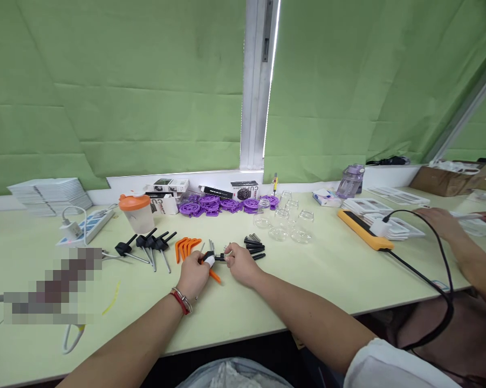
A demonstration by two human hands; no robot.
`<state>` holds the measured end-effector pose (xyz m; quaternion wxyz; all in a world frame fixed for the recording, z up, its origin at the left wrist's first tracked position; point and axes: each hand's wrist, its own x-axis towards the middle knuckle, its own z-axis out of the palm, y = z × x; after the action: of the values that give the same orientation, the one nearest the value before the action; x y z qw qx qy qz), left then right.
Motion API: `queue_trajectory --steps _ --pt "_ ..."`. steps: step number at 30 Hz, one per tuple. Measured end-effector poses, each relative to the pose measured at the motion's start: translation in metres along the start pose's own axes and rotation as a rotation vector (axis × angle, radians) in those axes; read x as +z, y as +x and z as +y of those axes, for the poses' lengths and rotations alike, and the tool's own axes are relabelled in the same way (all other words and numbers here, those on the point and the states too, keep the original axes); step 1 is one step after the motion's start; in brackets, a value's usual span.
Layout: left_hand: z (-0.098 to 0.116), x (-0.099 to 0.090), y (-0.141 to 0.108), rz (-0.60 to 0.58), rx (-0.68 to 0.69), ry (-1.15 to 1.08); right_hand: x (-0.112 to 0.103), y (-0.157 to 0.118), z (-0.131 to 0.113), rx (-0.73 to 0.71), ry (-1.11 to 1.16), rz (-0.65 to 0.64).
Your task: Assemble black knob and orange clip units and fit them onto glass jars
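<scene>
My left hand point(194, 276) is closed around a black plastic part point(207, 255) with an orange lever point(214, 276) sticking out below. My right hand point(241, 265) pinches at the short black rod point(220, 258) that reaches from this part. A tiny shiny metal piece point(226, 250), perhaps a spring, shows at its fingertips. Just beyond lie loose metal rods point(211, 247). Orange angled levers point(187, 247) are lined up to the left, near several black-headed pieces with metal rods point(161, 244). Right of my hands are small springs point(254, 237) and black tubes point(255, 249).
Purple plastic parts point(220, 205), clear cups point(280, 231) and boxes point(165, 203) stand at the back. An orange-lidded cup point(139, 213) and power strip point(93, 225) are leftward. Rightward are a yellow-black power strip point(362, 229), its cable, and another person's arm point(455, 237).
</scene>
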<state>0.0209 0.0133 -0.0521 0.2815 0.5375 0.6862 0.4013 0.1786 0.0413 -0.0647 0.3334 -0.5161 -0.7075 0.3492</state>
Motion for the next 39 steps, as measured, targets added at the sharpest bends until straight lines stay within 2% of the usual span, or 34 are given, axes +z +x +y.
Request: queue_trajectory --steps 11,15,17,21,26,28,31,32,35,37,39 --pt "0.003 -0.007 -0.006 0.019 0.002 -0.004 -0.004 -0.006 -0.004 -0.018 0.029 0.001" --pt "0.001 -0.013 -0.010 -0.034 -0.048 -0.038 -0.015 -0.015 -0.005 -0.011 0.083 -0.048" --pt "0.000 -0.016 -0.011 -0.058 -0.023 -0.021 -0.024 -0.018 -0.007 -0.012 0.055 -0.016" --pt "0.001 -0.020 -0.013 -0.040 0.081 0.130 -0.048 -0.021 -0.009 0.013 -0.041 0.072" --pt "0.010 -0.030 -0.017 -0.072 0.114 0.366 -0.074 -0.027 -0.002 -0.005 -0.129 -0.013" --pt "0.018 -0.033 -0.022 -0.048 0.155 0.521 -0.080 -0.029 0.003 -0.024 -0.135 -0.053" --pt "0.034 -0.031 -0.033 0.059 0.338 0.775 -0.085 -0.031 0.009 -0.030 -0.126 -0.073" --pt "0.040 -0.028 -0.037 0.057 0.411 0.826 -0.085 -0.031 0.011 -0.032 -0.118 -0.071" --pt "0.061 -0.012 -0.044 -0.130 0.630 0.884 -0.084 -0.030 0.015 -0.024 -0.090 -0.067" --pt "0.071 0.002 -0.042 -0.266 0.674 0.911 -0.084 -0.029 0.018 -0.018 -0.077 -0.064" --pt "0.077 0.017 -0.036 -0.344 0.691 0.928 -0.084 -0.030 0.020 -0.020 -0.067 -0.066"
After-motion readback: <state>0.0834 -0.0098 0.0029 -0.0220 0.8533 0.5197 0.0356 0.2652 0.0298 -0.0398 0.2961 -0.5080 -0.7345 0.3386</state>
